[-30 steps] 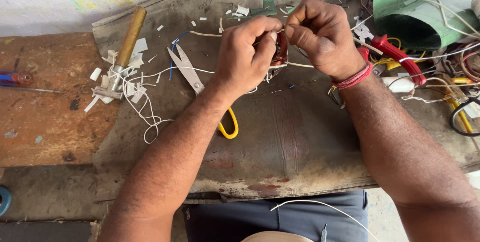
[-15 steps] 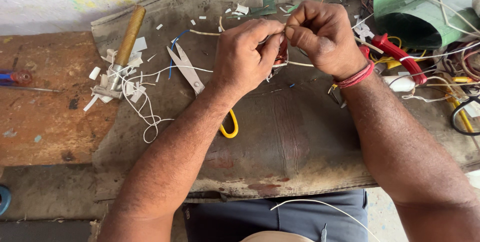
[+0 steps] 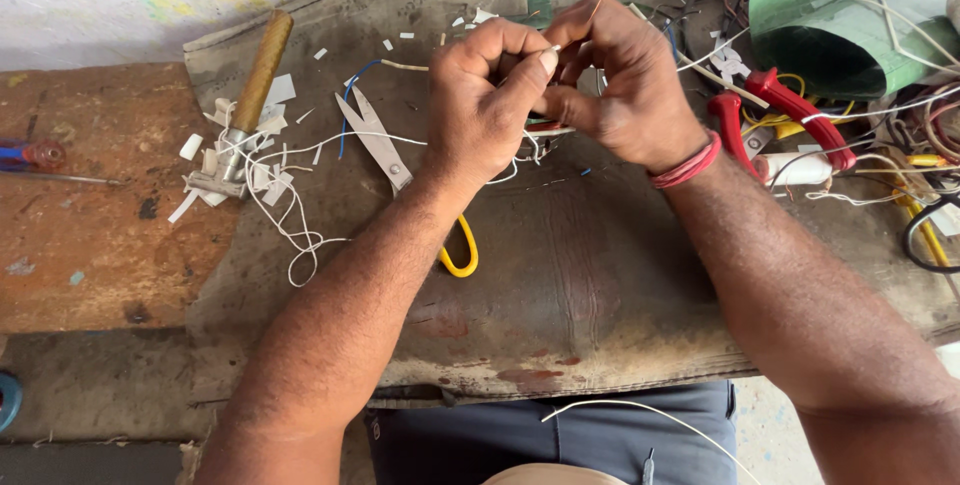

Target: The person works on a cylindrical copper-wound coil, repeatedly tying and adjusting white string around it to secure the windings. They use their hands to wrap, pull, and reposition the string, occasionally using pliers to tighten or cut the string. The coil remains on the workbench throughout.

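Note:
My left hand (image 3: 490,95) and my right hand (image 3: 625,80) meet above the middle of a worn grey-brown mat (image 3: 590,285). Both pinch a small object wound with thin wire (image 3: 545,130), mostly hidden between the fingers. A fine copper-coloured strand (image 3: 598,0) rises from my right fingertips. A red band (image 3: 688,167) circles my right wrist. White strings trail from under the hands.
Scissors with yellow handles (image 3: 385,145) lie left of my left forearm. A wooden-handled tool (image 3: 255,85) rests among white scraps and string. Red-handled pliers (image 3: 790,115), a green sheet (image 3: 830,20) and tangled wires crowd the right. A screwdriver (image 3: 35,157) lies at far left.
Both hands have shifted slightly and re-gripped the small wound object; my left thumb now presses nearer my right fingers. Nothing on the mat moved.

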